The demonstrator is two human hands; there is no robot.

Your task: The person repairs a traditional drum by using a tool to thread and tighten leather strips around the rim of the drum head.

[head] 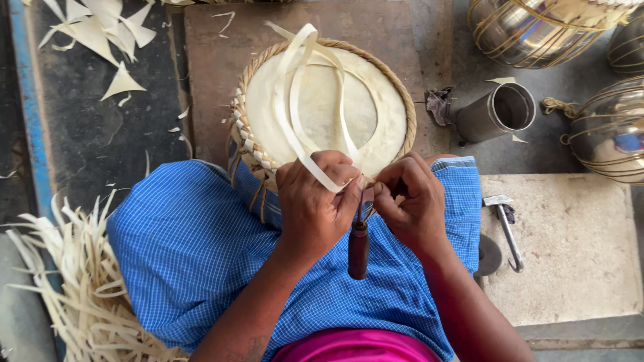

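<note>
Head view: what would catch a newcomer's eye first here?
At centre, a round woven basket rests against the person's blue checked cloth, with a pale flat strip looping over it. Just below, the left hand pinches that strip while the right hand works beside it, a dark-handled awl hanging between them. A heap of pale strips lies at lower left, and shiny metal pots stand at upper right.

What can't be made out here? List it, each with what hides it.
- Awl tip: head view, hidden between left hand and right hand.
- Near rim of round woven piece: covered by both hands and blue cloth.
- Metal pots: cut off by top and right edges.
</note>
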